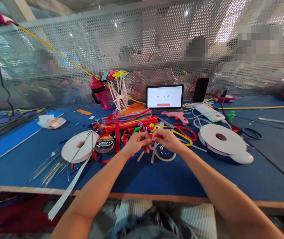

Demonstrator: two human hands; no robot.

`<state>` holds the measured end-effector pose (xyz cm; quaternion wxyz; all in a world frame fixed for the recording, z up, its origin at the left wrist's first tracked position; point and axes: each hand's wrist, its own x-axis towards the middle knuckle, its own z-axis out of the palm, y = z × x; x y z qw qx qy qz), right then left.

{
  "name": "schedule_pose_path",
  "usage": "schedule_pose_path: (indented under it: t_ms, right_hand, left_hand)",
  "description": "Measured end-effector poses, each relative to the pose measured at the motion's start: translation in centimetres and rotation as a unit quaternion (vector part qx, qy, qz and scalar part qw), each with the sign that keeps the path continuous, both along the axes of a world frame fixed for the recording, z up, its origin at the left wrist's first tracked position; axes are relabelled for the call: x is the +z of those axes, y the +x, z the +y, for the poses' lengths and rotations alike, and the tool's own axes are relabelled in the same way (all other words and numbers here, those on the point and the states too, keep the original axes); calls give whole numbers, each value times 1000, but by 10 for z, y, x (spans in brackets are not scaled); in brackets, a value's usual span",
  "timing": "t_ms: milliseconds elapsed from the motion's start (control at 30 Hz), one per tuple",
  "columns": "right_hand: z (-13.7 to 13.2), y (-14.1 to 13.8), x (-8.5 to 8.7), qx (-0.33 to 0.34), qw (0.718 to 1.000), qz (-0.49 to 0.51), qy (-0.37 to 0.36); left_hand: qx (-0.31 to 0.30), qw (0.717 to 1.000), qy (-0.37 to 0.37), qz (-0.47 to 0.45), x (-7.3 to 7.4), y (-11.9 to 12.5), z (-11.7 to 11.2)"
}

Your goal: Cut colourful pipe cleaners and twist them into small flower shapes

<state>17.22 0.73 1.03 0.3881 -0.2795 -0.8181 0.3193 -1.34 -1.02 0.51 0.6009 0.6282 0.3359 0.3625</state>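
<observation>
My left hand (137,143) and my right hand (168,140) meet above the middle of the table, fingertips pinched together. A small red piece (150,135) shows between them; its kind is too small to make out. Beneath the hands lie short white strips (153,156) and a round clear dish (165,158) with tiny white beads. Just beyond is a bundle of red and multicoloured pipe cleaners (129,121). Scissors with red and yellow handles (184,135) lie beside my right hand. A round tin marked CLASSIC (105,144) and red ribbon (117,136) are left of my left hand.
White ribbon spools (69,151) (228,137) stand on both sides. Behind are a pink bottle (100,93), a holder of pipe-cleaner flowers (120,94), a tablet (164,105), a phone (200,89), a pink glue gun (178,116) and a power strip (209,113). Thin wires (54,171) lie left.
</observation>
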Motion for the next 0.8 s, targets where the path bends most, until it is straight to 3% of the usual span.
schedule_pose_path:
  t_ms: [67,133,267,433,600,800]
  right_hand:
    - [1,3,2,12,999,12,-32]
    - [2,5,4,-12,996,46,-77]
    - [3,5,5,-61,983,124,-120]
    - [-2,0,5,7,978,100,-184]
    - [-5,-4,1,32,944,171,-280]
    - [-4,-5,0,70,892,243,-374]
  left_hand:
    - [-33,997,-64,-27,0,-1,1]
    - [-19,997,-68,-44,0,0,2]
    - [37,999,15,-24,2,4,-1]
    - [78,990,110,33,2,8,-4]
    - [179,969,158,61,-3,9,-2]
    - [177,978,107,12,-7,12,-1]
